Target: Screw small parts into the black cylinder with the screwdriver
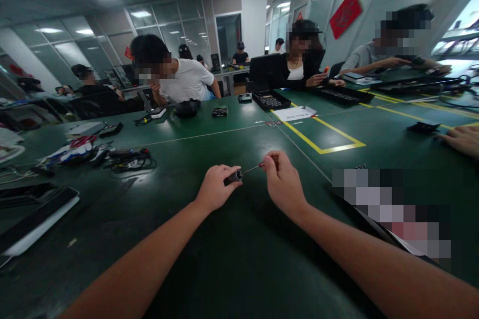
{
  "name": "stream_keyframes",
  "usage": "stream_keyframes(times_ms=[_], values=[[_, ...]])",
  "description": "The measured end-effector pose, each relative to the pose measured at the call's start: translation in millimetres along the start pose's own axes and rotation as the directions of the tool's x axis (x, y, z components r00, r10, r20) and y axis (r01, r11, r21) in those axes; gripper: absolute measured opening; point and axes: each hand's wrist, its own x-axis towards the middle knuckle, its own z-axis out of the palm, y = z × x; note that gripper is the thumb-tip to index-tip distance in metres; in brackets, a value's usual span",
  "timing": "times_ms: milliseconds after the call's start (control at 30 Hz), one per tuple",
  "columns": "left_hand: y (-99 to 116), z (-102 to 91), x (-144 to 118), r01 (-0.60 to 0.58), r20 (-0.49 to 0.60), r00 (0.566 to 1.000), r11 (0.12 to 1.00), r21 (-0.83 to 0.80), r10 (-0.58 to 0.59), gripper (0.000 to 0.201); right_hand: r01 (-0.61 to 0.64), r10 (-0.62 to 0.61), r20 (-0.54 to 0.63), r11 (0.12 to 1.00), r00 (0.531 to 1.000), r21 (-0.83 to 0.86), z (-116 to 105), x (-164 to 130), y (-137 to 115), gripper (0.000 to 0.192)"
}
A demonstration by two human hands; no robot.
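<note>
My left hand point(217, 187) is closed round a small dark cylindrical part point(235, 176), whose open end faces right. My right hand point(282, 179) pinches the red handle of a thin screwdriver point(254, 168). The screwdriver's shaft slants down to the left, and its tip meets the end of the cylinder; whether it sits inside cannot be made out. Both hands are above the middle of the green table point(239, 239).
Bundled cables point(130, 159) and a black-and-white device point(41, 219) lie on the left. Ahead are a black tray point(270, 99) and a paper sheet point(295, 113) beside yellow tape. Several people sit around; another person's hand point(462, 139) rests at the right.
</note>
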Motion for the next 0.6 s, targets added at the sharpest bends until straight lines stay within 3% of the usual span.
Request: stream_keyframes(times_ms=[433, 600], values=[[-4.9, -1.0, -0.2, 0.041, -0.113, 0.992, 0.987, -0.155, -0.059, 0.036, 0.038, -0.037, -0.043, 0.999, 0.998, 0.017, -4.8, -3.0, -6.1, 0.020], [-8.1, -0.9, 1.8, 0.122, -0.164, 0.972, 0.957, -0.261, -0.169, 0.040, 0.050, -0.047, -0.064, 0.998, 0.997, 0.037, -5.3, -2.7, -7.5, 0.017]])
